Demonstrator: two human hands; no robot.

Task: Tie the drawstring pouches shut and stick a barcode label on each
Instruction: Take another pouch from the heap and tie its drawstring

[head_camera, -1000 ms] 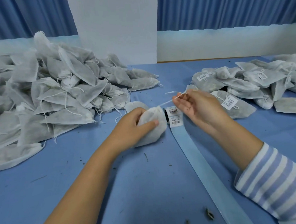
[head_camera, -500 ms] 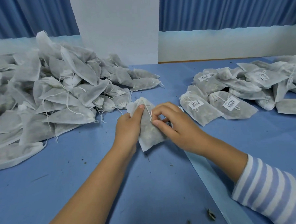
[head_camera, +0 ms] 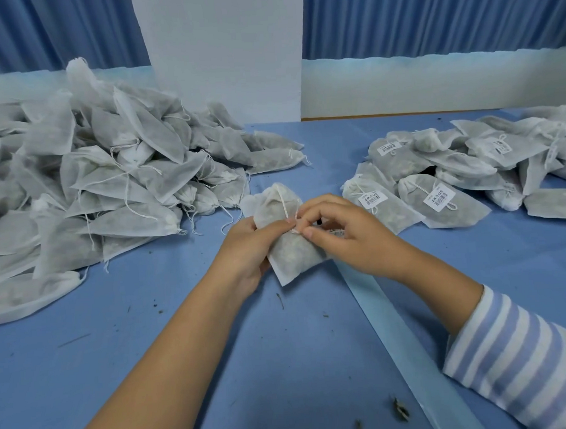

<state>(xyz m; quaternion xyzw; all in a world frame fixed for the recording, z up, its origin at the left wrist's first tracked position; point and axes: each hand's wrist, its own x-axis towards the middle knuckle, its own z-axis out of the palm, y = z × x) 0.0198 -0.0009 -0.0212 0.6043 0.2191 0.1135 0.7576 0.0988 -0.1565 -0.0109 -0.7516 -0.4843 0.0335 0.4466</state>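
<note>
Bench [head_camera: 152,368]: blue cover, scattered with dark crumbs [head_camera: 399,411].

Left pile [head_camera: 93,191]: large heap of white non-woven pouches, loose strings trailing, no labels visible on them. A grey-green fill shows faintly through the fabric.

Right pile [head_camera: 485,161]: smaller and flatter, same pouches with the same fill. Necks drawn in, and each near one carries a white barcode label [head_camera: 372,198].

Strip [head_camera: 402,332]: pale blue band lying on the bench, running from under the right hand to the lower edge of the view.

Pouch [head_camera: 292,256]: held at bench centre between the two piles, just above the cover, neck pointing away from the person. Lower half bulges with dark fill; upper half is gathered and crumpled. No label on the visible face. String [head_camera: 284,202] runs down the front from the neck to the fingertips.

Left hand [head_camera: 247,249]: wrapped round the left side of the pouch, thumb pressed across the front at mid-height. Forearm bare.

Right hand [head_camera: 348,234]: fingers [head_camera: 320,205] curled, thumb and forefinger pinching the string right beside the left thumb. Striped sleeve [head_camera: 518,359] pushed up the forearm.
</note>
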